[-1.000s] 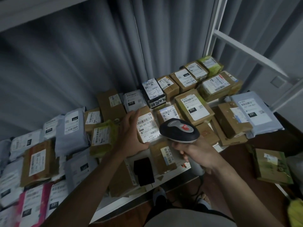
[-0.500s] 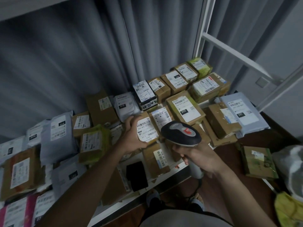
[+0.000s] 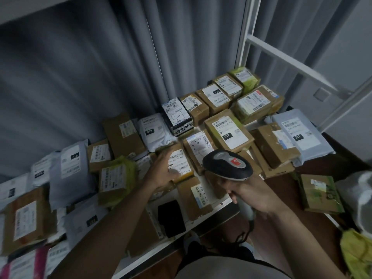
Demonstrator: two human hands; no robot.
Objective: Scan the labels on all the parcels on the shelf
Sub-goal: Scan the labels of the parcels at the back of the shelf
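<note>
Curtain (image 3: 84,81): grey, pleated, fills the upper left and centre.
Floor (image 3: 281,234): reddish-brown, lower right.
Yellow bag (image 3: 356,252): crumpled, lower right corner.
Black wallet-like item (image 3: 171,217): lower centre.

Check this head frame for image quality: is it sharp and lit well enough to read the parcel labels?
Head view: dim, flat lighting; the left hand and the curtain are motion-smeared; the wide lens bends the shelf frame; labels at centre, such as the 010 parcel, are partly legible, and left-edge parcels are blurred.
</note>
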